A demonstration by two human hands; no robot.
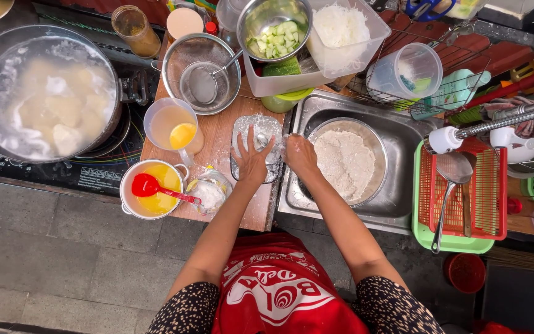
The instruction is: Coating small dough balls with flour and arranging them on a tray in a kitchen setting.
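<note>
L hand lies flat, fingers spread wide, on a floury metal tray at the wood counter edge beside the sink. R hand fingers curled narrow on white dough at tray's rt rim; can't tell grip. Dough bowl sits in sink. Little free room: yellow-liquid jug, pot w/ red ladle close by.

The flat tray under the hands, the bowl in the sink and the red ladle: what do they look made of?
The tray looks like thin metal, dulled by white flour. The bowl looks like stainless steel, with a shiny grey rim. The red ladle is probably plastic, being uniformly coloured and glossy.
</note>
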